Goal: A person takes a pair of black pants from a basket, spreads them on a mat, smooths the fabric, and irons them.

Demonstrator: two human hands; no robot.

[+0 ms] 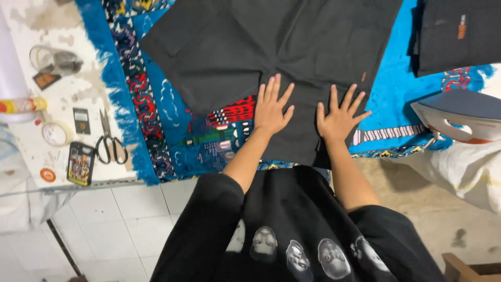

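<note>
A dark grey garment (271, 47) lies spread flat on a blue patterned cloth (172, 130) that covers the table. My left hand (272, 107) rests palm down on the garment's near part, fingers spread. My right hand (339, 117) lies flat beside it, a little to the right, fingers also apart. Neither hand holds anything. My black printed shirt fills the bottom of the view.
An electric iron (459, 117) sits at the right edge. A second dark folded garment (459, 31) lies at the top right. On the white tabletop at the left are scissors (108, 141), a phone (81, 163), a tape roll (56, 133) and a spray can (21, 105).
</note>
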